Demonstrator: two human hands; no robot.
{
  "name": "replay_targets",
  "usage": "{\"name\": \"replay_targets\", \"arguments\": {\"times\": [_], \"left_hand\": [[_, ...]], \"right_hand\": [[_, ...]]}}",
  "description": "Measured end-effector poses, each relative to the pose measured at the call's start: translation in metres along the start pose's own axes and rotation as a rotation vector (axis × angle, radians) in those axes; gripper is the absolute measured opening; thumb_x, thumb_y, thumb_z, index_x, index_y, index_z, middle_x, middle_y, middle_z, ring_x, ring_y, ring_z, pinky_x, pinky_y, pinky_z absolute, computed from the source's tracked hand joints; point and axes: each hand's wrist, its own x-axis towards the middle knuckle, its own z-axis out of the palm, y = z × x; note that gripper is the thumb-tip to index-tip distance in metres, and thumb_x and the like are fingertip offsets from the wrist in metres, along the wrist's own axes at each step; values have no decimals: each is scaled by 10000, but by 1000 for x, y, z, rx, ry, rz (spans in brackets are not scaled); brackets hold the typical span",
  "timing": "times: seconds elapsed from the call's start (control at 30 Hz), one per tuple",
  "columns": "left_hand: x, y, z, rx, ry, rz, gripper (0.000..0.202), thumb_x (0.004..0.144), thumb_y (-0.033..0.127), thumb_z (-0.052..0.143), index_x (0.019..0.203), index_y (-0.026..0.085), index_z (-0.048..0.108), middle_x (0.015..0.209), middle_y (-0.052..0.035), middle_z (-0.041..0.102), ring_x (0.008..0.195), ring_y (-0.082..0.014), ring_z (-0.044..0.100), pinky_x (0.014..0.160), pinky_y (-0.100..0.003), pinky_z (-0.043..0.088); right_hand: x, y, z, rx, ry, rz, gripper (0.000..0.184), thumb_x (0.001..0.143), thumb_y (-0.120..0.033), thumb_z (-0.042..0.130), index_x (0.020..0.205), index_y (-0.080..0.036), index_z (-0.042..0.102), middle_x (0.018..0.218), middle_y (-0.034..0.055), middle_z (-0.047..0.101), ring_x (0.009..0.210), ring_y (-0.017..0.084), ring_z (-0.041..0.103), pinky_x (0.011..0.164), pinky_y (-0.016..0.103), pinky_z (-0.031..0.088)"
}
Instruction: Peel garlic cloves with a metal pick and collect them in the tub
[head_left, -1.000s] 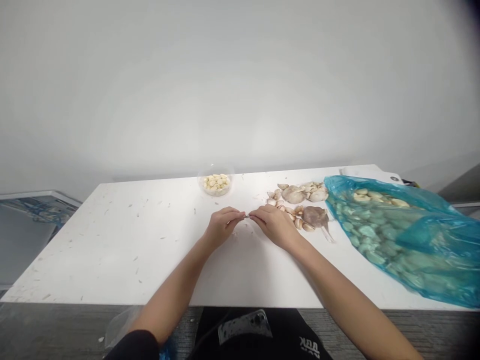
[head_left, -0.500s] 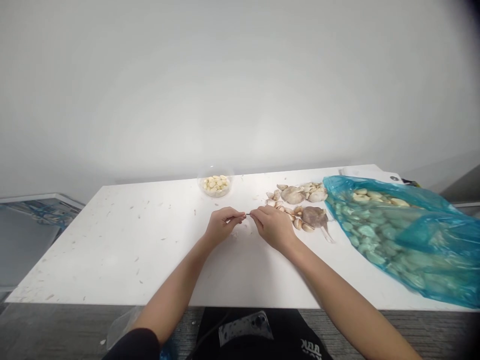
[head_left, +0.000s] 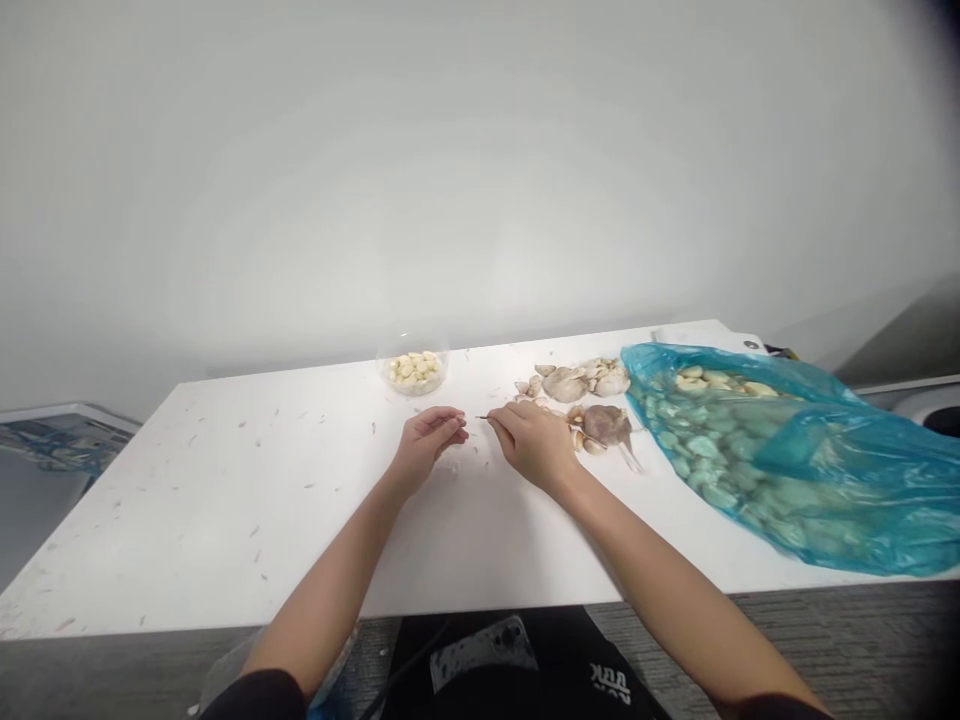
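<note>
My left hand [head_left: 427,448] is closed in a pinch over the table, on what looks like a garlic clove, mostly hidden by the fingers. Facing it, my right hand [head_left: 534,442] is closed on a small thin tool. Only the tool's narrow dark tip [head_left: 481,417] shows, pointing left at the left fingertips with a small gap between. Just right of my right hand lie loose unpeeled garlic cloves [head_left: 594,446] and a brownish garlic bulb [head_left: 607,424]. Paler garlic bulbs [head_left: 566,384] sit behind them. Peeled cloves [head_left: 415,369] fill the bottom of a clear round bowl [head_left: 412,388] beyond my left hand.
A large blue plastic bag [head_left: 795,450] of garlic cloves covers the right end of the white table [head_left: 247,500]. Bits of peel are scattered over the table's left part. A grey wall [head_left: 450,180] stands behind. A phone [head_left: 484,655] lies on my lap, below the front edge.
The tool tip in my right hand has come away from the left fingertips, opening a gap. My left hand has turned slightly. The whole view has shifted a little.
</note>
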Motion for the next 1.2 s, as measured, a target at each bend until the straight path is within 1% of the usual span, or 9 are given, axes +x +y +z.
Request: {"name": "replay_targets", "arguments": {"times": [0.07, 0.17, 0.27, 0.37, 0.6, 0.73, 0.87, 1.03, 1.2], "left_hand": [[-1, 2, 0, -76, -9, -43, 259, 723, 296, 708, 918, 138, 644, 842, -32, 615, 726, -102, 609, 752, -252, 502], [-2, 5, 0, -114, -21, -81, 253, 732, 296, 702, 914, 129, 650, 802, -25, 592, 714, -94, 601, 745, -232, 495], [-3, 6, 2, -115, -40, -94, 253, 752, 314, 683, 910, 119, 654, 738, -24, 581, 706, -96, 595, 747, -232, 493], [-4, 6, 5, -88, -59, -93, 273, 769, 347, 663, 914, 116, 653, 729, -32, 589, 713, -101, 592, 756, -244, 492], [-5, 5, 7, 38, -54, -45, 304, 786, 376, 635, 940, 114, 640, 719, -34, 592, 723, -103, 576, 771, -268, 491], [-6, 5, 7, 118, -63, 4, 294, 800, 361, 620, 958, 114, 638, 733, -39, 596, 737, -111, 580, 787, -288, 495], [-6, 6, 7, 197, -61, 44, 284, 802, 354, 616, 937, 105, 638, 730, -47, 601, 732, -119, 584, 782, -304, 502], [-5, 6, 6, 222, -63, 44, 279, 800, 354, 616, 919, 103, 639, 724, -49, 603, 723, -118, 581, 764, -295, 503], [-6, 6, 6, 219, -62, 10, 281, 785, 353, 636, 920, 107, 643, 745, -56, 614, 745, -124, 583, 773, -294, 495]], "right_hand": [[0, 0, 0, 29, 79, -37, 253, 923, -283, 420, 872, -208, 656, 755, -4, 620, 729, 116, 526, 580, 271, 263], [-1, -2, 1, 53, 180, -102, 237, 927, -278, 433, 934, -194, 656, 767, 7, 622, 732, 112, 510, 589, 260, 289], [-1, -3, 3, 49, 227, -152, 205, 910, -239, 471, 983, -186, 655, 788, 9, 625, 730, 114, 496, 600, 253, 311], [-2, -3, 5, 25, 228, -181, 195, 887, -192, 495, 997, -185, 656, 794, 13, 624, 722, 120, 488, 620, 253, 331], [-2, -5, 4, 30, 205, -190, 182, 879, -187, 507, 975, -161, 660, 751, 17, 610, 713, 122, 494, 627, 255, 342], [-3, -5, 5, 17, 183, -181, 166, 871, -168, 511, 946, -159, 659, 747, 16, 605, 719, 122, 494, 620, 257, 327], [-4, -5, 7, 1, 151, -165, 146, 860, -148, 512, 887, -173, 653, 735, 9, 596, 707, 122, 479, 593, 263, 295], [-5, -8, 7, -9, 116, -162, 164, 861, -123, 486, 863, -172, 643, 718, 13, 581, 699, 124, 456, 577, 263, 261], [-5, -8, 6, -38, 142, -133, 181, 854, -105, 467, 817, -162, 635, 699, 15, 569, 679, 120, 450, 575, 264, 249]]}}
